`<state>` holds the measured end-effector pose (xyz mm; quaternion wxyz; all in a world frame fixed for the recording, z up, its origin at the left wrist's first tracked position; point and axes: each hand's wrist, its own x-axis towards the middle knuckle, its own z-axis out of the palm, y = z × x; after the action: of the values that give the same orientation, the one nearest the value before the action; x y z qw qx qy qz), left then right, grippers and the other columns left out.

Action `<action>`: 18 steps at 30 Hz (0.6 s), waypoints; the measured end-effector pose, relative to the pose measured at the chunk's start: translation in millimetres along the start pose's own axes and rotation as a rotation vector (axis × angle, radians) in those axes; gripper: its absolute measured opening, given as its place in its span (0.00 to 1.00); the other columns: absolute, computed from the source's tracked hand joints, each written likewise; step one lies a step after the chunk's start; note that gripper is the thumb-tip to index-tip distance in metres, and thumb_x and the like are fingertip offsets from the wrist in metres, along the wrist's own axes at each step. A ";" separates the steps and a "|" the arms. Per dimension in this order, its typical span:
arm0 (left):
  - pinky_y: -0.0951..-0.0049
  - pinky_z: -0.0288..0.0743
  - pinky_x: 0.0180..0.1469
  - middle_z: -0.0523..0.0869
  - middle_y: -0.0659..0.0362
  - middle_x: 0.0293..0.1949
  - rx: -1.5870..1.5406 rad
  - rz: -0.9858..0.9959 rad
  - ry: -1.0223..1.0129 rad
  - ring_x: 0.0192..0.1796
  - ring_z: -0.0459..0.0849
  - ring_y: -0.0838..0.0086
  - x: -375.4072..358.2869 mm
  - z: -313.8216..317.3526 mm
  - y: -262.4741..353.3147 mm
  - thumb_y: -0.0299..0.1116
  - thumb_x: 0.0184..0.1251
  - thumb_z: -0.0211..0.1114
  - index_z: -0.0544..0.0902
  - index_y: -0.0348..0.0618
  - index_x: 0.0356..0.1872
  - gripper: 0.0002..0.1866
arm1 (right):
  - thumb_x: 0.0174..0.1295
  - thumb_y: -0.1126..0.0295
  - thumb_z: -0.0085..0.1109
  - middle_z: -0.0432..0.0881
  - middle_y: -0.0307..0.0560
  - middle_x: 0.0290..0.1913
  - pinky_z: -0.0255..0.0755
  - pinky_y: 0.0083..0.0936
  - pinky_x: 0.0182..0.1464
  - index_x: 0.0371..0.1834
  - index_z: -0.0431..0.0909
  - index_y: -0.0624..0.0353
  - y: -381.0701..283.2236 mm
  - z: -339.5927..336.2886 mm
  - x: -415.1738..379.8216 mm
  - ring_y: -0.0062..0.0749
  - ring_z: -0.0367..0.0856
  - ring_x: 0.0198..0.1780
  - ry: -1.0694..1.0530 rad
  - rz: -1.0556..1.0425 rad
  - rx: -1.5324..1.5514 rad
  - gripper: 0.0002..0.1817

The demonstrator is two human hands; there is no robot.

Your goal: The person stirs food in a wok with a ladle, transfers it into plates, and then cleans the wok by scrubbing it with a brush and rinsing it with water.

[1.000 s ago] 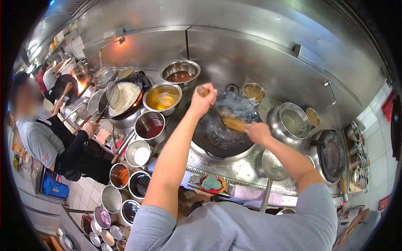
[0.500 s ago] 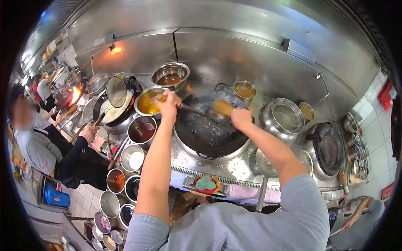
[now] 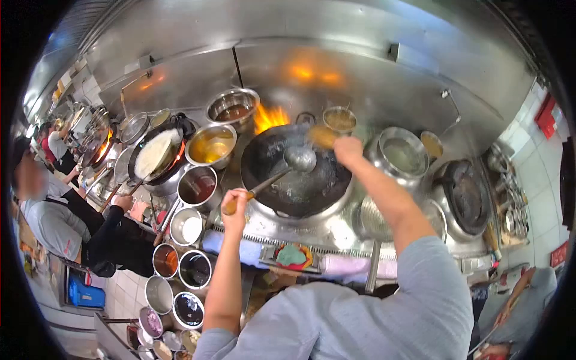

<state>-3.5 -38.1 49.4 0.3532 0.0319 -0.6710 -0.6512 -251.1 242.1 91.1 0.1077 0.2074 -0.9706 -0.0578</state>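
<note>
flame at the wok's back rim

your left hand point(image 3: 235, 204) is wrapped shut around the ladle point(image 3: 298, 158) handle, bowl resting inside the wok point(image 3: 297, 165). your right hand point(image 3: 348, 149) grips a blurred bamboo brush point(image 3: 323, 137) at the wok's 1 o'clock rim. flame point(image 3: 270, 116) licks up at 11 o'clock; i'd judge the brush bristles or your right wrist could scorch if they drift that way, and wet splashes could spit. the wok sits dead centre on the burner, black, glistening, with shallow liquid. a sauce bowl point(image 3: 210, 144) stands at its 9 o'clock.
</note>
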 end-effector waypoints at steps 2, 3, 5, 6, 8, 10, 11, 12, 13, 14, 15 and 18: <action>0.77 0.73 0.37 0.80 0.60 0.30 0.078 -0.249 -0.052 0.33 0.80 0.76 -48.2 -9.5 10.2 0.32 0.69 0.57 0.73 0.42 0.41 0.06 | 0.61 0.61 0.52 0.85 0.49 0.39 0.77 0.40 0.39 0.38 0.84 0.54 11.4 -15.8 -18.7 0.43 0.84 0.40 0.040 0.083 0.025 0.14; 0.77 0.73 0.36 0.81 0.60 0.30 -0.032 -0.424 -0.068 0.32 0.81 0.76 -70.2 -12.4 10.9 0.33 0.69 0.57 0.72 0.42 0.45 0.09 | 0.60 0.60 0.53 0.84 0.50 0.40 0.77 0.41 0.42 0.43 0.83 0.50 13.4 -36.5 -37.7 0.46 0.84 0.42 -0.017 0.090 0.168 0.14; 0.77 0.73 0.34 0.81 0.60 0.30 -0.190 -0.417 0.000 0.31 0.81 0.76 -95.8 -12.5 -7.4 0.35 0.70 0.58 0.70 0.43 0.48 0.12 | 0.59 0.58 0.54 0.84 0.51 0.42 0.76 0.42 0.45 0.49 0.81 0.47 8.6 -36.1 -67.0 0.48 0.83 0.43 -0.086 0.097 0.312 0.16; 0.77 0.73 0.34 0.81 0.59 0.30 -0.213 -0.411 0.051 0.31 0.81 0.76 -96.7 -9.7 -12.6 0.35 0.70 0.58 0.70 0.43 0.49 0.12 | 0.59 0.57 0.56 0.84 0.51 0.43 0.75 0.42 0.47 0.53 0.79 0.43 4.4 -29.2 -78.7 0.48 0.82 0.45 -0.099 0.036 0.390 0.18; 0.78 0.73 0.35 0.80 0.60 0.29 -0.195 -0.411 0.051 0.30 0.81 0.76 -86.2 -6.7 -18.0 0.35 0.70 0.57 0.70 0.43 0.49 0.12 | 0.58 0.55 0.57 0.83 0.52 0.46 0.74 0.42 0.51 0.57 0.77 0.39 -3.8 -24.3 -97.1 0.49 0.81 0.48 -0.217 -0.051 0.477 0.22; 0.75 0.74 0.37 0.82 0.57 0.34 -0.162 -0.411 -0.001 0.33 0.82 0.74 -75.4 -13.7 -23.5 0.35 0.70 0.57 0.69 0.43 0.52 0.14 | 0.58 0.54 0.58 0.82 0.53 0.47 0.73 0.42 0.52 0.57 0.77 0.38 -9.2 -25.2 -106.5 0.49 0.80 0.49 -0.331 -0.076 0.493 0.22; 0.75 0.74 0.37 0.82 0.57 0.34 -0.161 -0.408 -0.005 0.33 0.82 0.74 -72.1 -18.7 -15.5 0.35 0.70 0.57 0.69 0.43 0.52 0.14 | 0.57 0.55 0.57 0.83 0.52 0.45 0.74 0.42 0.50 0.56 0.77 0.37 -7.3 -27.5 -108.5 0.48 0.81 0.47 -0.328 -0.025 0.377 0.21; 0.73 0.75 0.39 0.81 0.54 0.40 -0.333 -0.537 -0.088 0.36 0.82 0.71 -66.7 -21.3 0.9 0.37 0.70 0.58 0.69 0.42 0.53 0.16 | 0.57 0.57 0.57 0.83 0.50 0.43 0.75 0.42 0.49 0.55 0.78 0.35 -3.2 -32.3 -106.6 0.48 0.82 0.46 -0.319 0.022 0.257 0.20; 0.70 0.76 0.41 0.80 0.51 0.46 -0.505 -0.666 -0.170 0.40 0.82 0.68 -63.1 -25.7 17.3 0.40 0.69 0.58 0.69 0.42 0.54 0.19 | 0.57 0.58 0.56 0.84 0.49 0.41 0.76 0.42 0.47 0.54 0.78 0.34 0.8 -36.8 -105.3 0.47 0.82 0.44 -0.313 0.067 0.137 0.20; 0.66 0.78 0.44 0.75 0.45 0.55 -0.718 -0.703 -0.277 0.46 0.81 0.63 -63.1 -35.0 30.9 0.45 0.68 0.58 0.68 0.42 0.57 0.23 | 0.57 0.60 0.55 0.84 0.48 0.39 0.77 0.43 0.44 0.54 0.79 0.34 9.7 -46.8 -112.6 0.46 0.83 0.42 -0.185 0.085 0.235 0.20; 0.66 0.78 0.44 0.75 0.45 0.55 -0.717 -0.708 -0.282 0.46 0.81 0.63 -64.6 -32.2 46.6 0.45 0.68 0.58 0.68 0.42 0.57 0.23 | 0.57 0.59 0.56 0.84 0.49 0.40 0.76 0.43 0.45 0.55 0.78 0.36 18.8 -54.1 -117.0 0.47 0.83 0.43 -0.125 0.106 0.298 0.20; 0.73 0.78 0.39 0.75 0.40 0.53 -1.244 -1.074 0.032 0.43 0.82 0.64 -64.8 -25.9 34.5 0.50 0.66 0.59 0.73 0.43 0.48 0.22 | 0.56 0.58 0.59 0.84 0.49 0.42 0.76 0.41 0.46 0.56 0.77 0.34 35.0 -87.7 -131.1 0.47 0.82 0.43 -0.061 0.136 0.384 0.22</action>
<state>72.8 -22.3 49.7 -0.0440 0.1565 -0.0756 -0.9838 -127.5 322.4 157.4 0.0403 0.1560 -0.9784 0.1293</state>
